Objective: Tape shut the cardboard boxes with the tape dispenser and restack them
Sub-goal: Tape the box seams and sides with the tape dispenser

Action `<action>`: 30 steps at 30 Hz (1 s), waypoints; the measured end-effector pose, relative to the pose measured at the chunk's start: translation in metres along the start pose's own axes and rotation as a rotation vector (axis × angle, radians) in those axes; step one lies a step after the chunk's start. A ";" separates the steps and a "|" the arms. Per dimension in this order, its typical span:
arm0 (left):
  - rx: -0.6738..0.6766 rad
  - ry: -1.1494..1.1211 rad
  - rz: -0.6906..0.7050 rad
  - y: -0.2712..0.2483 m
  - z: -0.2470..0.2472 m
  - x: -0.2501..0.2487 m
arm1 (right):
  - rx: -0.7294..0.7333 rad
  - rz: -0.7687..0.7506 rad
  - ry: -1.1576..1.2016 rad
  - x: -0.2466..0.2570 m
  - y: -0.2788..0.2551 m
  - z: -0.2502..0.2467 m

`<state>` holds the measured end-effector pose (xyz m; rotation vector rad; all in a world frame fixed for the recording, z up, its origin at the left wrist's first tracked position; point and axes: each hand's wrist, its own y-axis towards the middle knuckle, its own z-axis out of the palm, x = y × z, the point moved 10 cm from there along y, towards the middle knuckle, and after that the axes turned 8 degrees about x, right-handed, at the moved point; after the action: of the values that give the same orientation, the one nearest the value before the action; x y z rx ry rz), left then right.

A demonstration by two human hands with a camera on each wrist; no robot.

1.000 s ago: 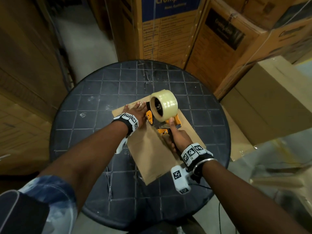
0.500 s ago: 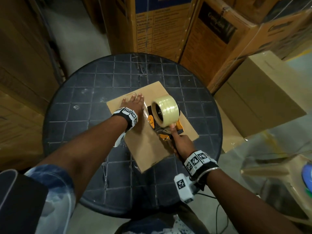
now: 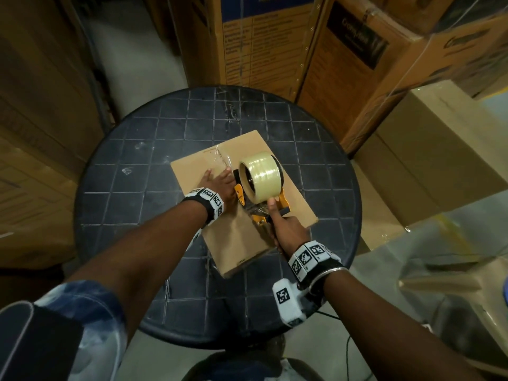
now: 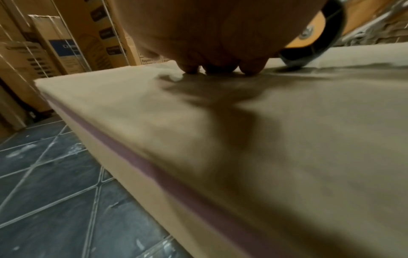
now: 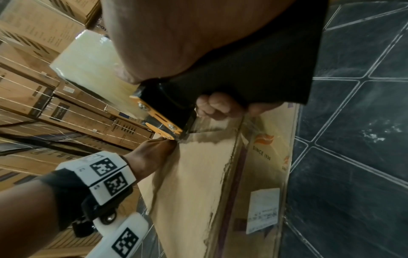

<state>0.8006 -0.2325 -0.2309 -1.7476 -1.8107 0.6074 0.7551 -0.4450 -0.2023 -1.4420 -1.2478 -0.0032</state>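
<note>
My biggest worry is the box (image 3: 242, 204) sliding on the round tiled worktop (image 3: 132, 204) as I drag the tape along its top; if my bracing hand eases off, I judge the strip would wander off the seam or wrinkle. The box lies flat near the worktop's middle, with clear tape already laid on its far part. The tape dispenser (image 3: 261, 185) sits on the box top, roll upright; tilted too far, its blade could lift and the tape snag. My left hand (image 3: 217, 182) lies flat on the box just beside the dispenser, fingers (image 4: 251, 67) straight and close together, tips pressing the cardboard. My right hand (image 3: 286, 232) is wrapped tight round the dispenser's black handle, fingers (image 5: 218, 104) curled under it, thumb stretched forward toward the roll. A loosened grip there would slacken the tape.
</note>
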 end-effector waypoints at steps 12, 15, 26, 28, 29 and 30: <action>-0.121 -0.138 -0.039 -0.003 -0.004 -0.004 | -0.003 -0.061 0.099 -0.052 -0.012 -0.005; -0.076 -0.154 -0.038 -0.006 0.000 -0.016 | 0.012 -0.067 0.068 -0.048 -0.011 -0.005; 0.003 0.009 -0.063 -0.019 0.022 -0.036 | 0.031 -0.065 0.064 -0.044 -0.024 -0.007; -0.031 -0.002 -0.069 -0.021 0.022 -0.037 | 0.038 -0.080 0.068 -0.045 -0.026 -0.008; -0.041 -0.006 -0.073 -0.021 0.022 -0.037 | 0.045 -0.086 0.067 -0.046 -0.028 -0.010; -0.048 -0.014 -0.077 -0.021 0.021 -0.037 | 0.054 -0.093 0.061 -0.049 -0.030 -0.012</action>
<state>0.7707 -0.2693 -0.2354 -1.6997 -1.9074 0.5498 0.7216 -0.4929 -0.2069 -1.3273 -1.2545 -0.0759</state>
